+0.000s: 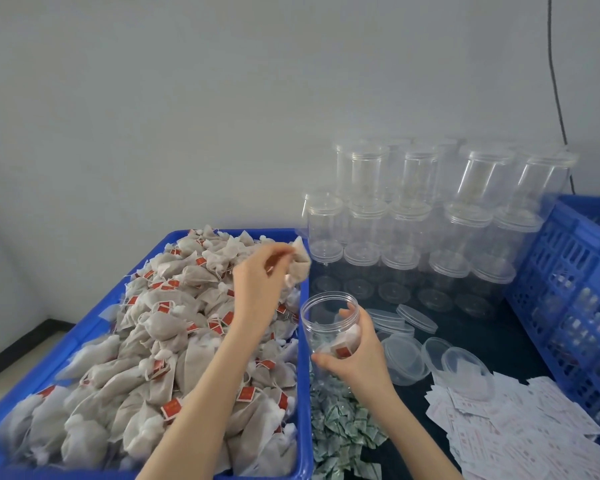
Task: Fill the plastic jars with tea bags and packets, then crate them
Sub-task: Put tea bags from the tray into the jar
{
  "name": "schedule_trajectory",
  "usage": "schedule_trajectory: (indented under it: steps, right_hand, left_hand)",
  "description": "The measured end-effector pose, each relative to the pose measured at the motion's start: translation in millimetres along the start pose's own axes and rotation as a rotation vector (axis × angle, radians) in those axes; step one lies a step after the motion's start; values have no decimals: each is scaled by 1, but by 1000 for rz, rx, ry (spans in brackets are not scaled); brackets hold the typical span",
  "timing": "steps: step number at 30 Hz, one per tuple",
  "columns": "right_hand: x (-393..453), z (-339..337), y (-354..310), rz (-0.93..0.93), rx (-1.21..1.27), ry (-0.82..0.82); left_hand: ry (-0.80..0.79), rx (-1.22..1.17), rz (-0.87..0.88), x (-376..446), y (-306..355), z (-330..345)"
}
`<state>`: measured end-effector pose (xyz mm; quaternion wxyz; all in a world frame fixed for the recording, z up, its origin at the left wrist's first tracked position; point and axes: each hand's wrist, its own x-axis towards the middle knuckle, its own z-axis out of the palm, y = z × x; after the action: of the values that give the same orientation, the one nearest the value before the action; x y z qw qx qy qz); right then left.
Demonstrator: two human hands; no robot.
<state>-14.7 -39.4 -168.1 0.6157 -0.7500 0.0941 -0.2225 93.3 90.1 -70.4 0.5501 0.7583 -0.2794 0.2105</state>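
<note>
My right hand (357, 355) grips an open clear plastic jar (328, 322) tilted toward the left; a tea bag with a red tag lies inside it. My left hand (260, 282) pinches a pale tea bag (300, 263), lifted over the right rim of the blue tray (84, 336). That tray is heaped with several tea bags (160, 341) bearing red tags. Green-printed small packets (343, 431) lie in a pile below the jar. White packets with red print (520, 427) are spread at the lower right.
Stacked clear lidded jars (426, 216) stand against the wall behind the work spot. Loose clear lids (413, 344) lie on the dark table beside my right hand. A blue slatted crate (568, 285) stands at the right, holding something indistinct. A black cable (556, 81) hangs down the wall.
</note>
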Motion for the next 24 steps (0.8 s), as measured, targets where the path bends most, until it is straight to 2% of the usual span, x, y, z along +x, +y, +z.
schedule_trajectory:
  steps: [3, 6, 8, 10, 12, 14, 16, 19, 21, 24]
  right_hand:
    - [2, 1, -2, -27, -19, 3]
    - [3, 3, -3, -37, -13, 15]
    - [3, 4, -3, -34, -12, 21]
    - [3, 4, -2, -34, -23, 23]
    - [2, 3, 1, -31, -35, 20]
    - [2, 1, 4, -20, -39, 6]
    - [2, 0, 6, -18, -51, -1]
    - [2, 0, 7, -28, -69, 4]
    - [2, 0, 8, -36, -66, 4]
    - [2, 0, 7, -44, -56, 1]
  left_hand:
    - [-216, -155, -10, -5, 6, 9]
    - [-508, -85, 24, -11, 5, 17]
    - [-614, 4, 64, -14, 1, 22]
    - [-611, 28, 53, -11, -3, 21]
    - [-505, 72, 20, -3, -13, 17]
    - [-363, 302, -39, 9, -33, 9]
    - [-296, 665, -157, 15, -60, 0]
    - [-444, 1067, -250, 13, -91, -6]
    - [-559, 1198, -245, 10, -100, -4]
    - [-553, 1269, -210, 12, -100, 0]
